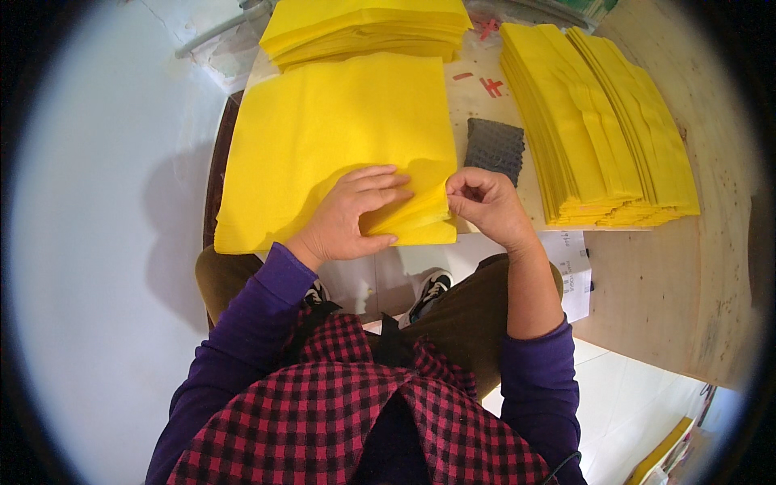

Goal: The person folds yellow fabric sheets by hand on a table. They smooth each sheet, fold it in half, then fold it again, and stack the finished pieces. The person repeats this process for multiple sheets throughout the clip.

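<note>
A stack of flat yellow fabric sheets [331,113] lies on the table in front of me. My left hand [356,208] rests on the stack near its front edge, its fingers spread and nothing in its grasp. At the right edge of the stack, my right hand [489,202] pinches the edge of the top yellow sheet between thumb and forefinger. That sheet is lifted and creased between my two hands. A folded dark grey textured cloth [495,149] lies just beyond my right hand.
Two piles of folded yellow fabric [578,121] stand side by side at the right. Another yellow pile [364,32] sits at the far side. Red marks show on the tabletop [465,101]. A wooden panel [663,275] borders the right, and a white wall [97,242] the left.
</note>
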`<state>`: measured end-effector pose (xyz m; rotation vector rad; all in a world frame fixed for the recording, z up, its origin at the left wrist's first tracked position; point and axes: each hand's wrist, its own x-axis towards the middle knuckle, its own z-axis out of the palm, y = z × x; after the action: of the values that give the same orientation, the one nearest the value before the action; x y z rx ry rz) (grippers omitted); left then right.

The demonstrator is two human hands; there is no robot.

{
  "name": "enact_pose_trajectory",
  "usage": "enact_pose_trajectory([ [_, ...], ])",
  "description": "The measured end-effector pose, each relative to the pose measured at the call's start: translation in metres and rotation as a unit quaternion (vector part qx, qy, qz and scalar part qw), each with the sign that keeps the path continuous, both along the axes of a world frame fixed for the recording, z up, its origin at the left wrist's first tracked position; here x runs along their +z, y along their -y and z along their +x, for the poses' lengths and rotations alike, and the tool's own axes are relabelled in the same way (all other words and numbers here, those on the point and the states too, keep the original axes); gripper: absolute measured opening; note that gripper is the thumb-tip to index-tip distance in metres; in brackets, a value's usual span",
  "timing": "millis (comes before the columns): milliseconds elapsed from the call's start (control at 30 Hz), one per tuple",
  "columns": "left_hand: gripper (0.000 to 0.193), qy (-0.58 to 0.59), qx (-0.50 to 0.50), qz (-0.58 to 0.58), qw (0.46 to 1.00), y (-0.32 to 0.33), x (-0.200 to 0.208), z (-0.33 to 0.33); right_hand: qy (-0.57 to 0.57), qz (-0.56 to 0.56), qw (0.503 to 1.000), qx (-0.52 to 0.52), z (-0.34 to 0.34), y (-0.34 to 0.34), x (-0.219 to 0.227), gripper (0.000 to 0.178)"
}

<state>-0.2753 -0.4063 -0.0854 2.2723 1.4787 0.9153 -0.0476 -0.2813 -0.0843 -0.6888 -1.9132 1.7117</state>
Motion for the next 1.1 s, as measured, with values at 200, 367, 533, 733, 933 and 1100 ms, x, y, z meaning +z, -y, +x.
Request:
enact_pose_trajectory([
  [200, 0.057, 0.001, 0.000, 0.003, 1.000, 0.000, -0.001, 0.000, -0.004, -0.024, 1.000, 0.000, 0.001, 0.000, 0.002, 0.006],
  [367, 0.050, 0.007, -0.003, 0.000, 1.000, 0.000, -0.002, -0.001, -0.045, -0.012, 0.997, -0.067, 0.006, -0.004, 0.003, 0.010],
  [533, 0.047, 0.018, -0.010, -0.001, 1.000, -0.001, -0.004, -0.002, 0.032, 0.106, 0.991, -0.071, 0.013, -0.010, 0.008, 0.026],
  [733, 0.048, 0.024, -0.005, -0.007, 1.000, 0.000, -0.004, -0.001, 0.050, 0.207, 0.975, -0.057, 0.013, -0.002, 0.005, 0.059],
  [933, 0.051, -0.015, 0.003, 0.032, 0.999, 0.003, -0.002, 0.002, 0.001, 0.052, 0.994, -0.099, 0.016, 0.001, -0.002, 0.072],
  [1100, 0.052, -0.041, 0.012, 0.049, 0.998, 0.005, 0.003, 0.005, 0.005, 0.067, 0.993, -0.098, 0.002, 0.014, -0.010, 0.089],
])
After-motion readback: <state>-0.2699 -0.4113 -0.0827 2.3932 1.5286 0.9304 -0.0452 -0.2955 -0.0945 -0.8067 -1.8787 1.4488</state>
